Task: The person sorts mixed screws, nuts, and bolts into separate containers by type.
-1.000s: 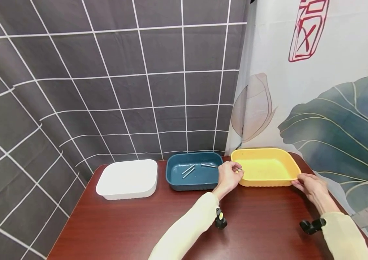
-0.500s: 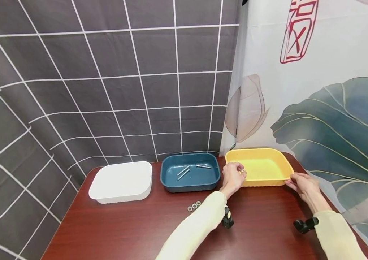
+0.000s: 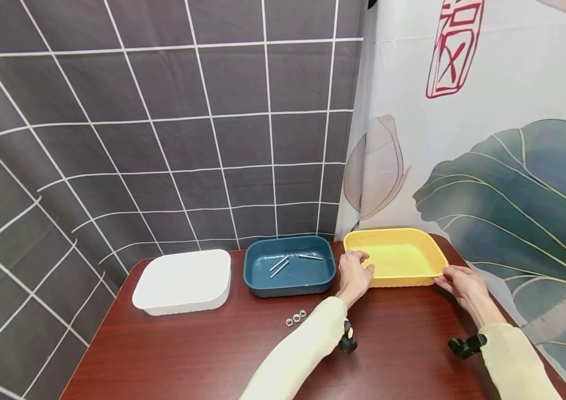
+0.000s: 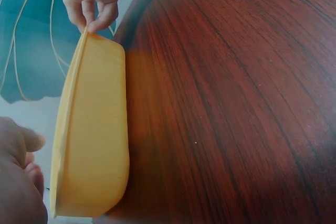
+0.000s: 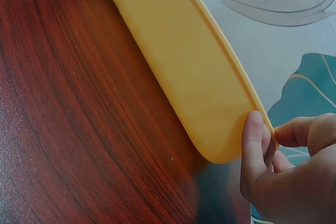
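Note:
My right hand (image 3: 467,286) pinches the front right corner of a yellow plastic tray (image 3: 410,281), thumb and fingers on either side of the rim in the right wrist view. Over the tray's front left corner is my left hand (image 3: 355,272), its fingers loosely bent. The left wrist view shows that hand (image 4: 18,169) beside the tray's rim, thumb and fingertips apart from it, with no object visible between them. To its left stands a dark blue tray (image 3: 290,290) holding several metal bolts (image 3: 279,269). Three metal nuts (image 3: 296,318) lie in a row on the table before it.
An upturned-looking white tray (image 3: 183,280) stands at the left of the reddish-brown wooden table (image 3: 188,355). Behind the table hang a grey gridded cloth (image 3: 163,139) and a white leaf-patterned curtain (image 3: 502,183). The table's right edge runs close beside my right arm.
Small metal pieces seen between my left fingers earlier no longer show there, and those fingers have loosened. The view has shifted right, uncovering the nuts. My right hand keeps its grip on the tray.

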The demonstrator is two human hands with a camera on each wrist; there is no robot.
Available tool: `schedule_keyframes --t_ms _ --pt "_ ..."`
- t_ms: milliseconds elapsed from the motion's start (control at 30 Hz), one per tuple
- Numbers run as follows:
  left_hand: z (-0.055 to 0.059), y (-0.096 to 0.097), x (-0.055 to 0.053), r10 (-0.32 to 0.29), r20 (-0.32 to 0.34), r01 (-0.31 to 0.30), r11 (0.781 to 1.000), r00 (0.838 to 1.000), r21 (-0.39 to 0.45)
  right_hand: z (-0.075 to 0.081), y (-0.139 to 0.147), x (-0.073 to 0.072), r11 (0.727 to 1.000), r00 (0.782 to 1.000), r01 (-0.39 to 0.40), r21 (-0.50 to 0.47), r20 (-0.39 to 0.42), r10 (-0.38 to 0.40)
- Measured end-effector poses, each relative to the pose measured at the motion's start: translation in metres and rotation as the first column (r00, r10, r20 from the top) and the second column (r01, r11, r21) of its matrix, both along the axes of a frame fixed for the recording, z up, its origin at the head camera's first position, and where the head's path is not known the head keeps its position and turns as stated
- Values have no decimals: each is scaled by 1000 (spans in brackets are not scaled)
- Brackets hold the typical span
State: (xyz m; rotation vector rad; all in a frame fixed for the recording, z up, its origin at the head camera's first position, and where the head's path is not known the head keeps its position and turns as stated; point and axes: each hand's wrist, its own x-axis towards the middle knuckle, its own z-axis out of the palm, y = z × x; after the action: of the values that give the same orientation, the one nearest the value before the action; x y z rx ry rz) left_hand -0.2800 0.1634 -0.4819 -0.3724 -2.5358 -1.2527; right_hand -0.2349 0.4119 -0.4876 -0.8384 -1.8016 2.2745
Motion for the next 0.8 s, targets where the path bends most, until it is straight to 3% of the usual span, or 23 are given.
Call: schedule_keyframes --t_ms 200,467,800 --pt "0 -8 3 24 -79 -22 999 997 35 0 -1 0 1000 1000 -6 17 2 6" --pt "-2 -29 8 38 -134 -24 994 990 105 -1 1 0 1000 1000 -15 17 8 15" --pt "-1 -72 22 63 -197 -6 961 978 277 0 3 1 999 999 -38 2 17 38"
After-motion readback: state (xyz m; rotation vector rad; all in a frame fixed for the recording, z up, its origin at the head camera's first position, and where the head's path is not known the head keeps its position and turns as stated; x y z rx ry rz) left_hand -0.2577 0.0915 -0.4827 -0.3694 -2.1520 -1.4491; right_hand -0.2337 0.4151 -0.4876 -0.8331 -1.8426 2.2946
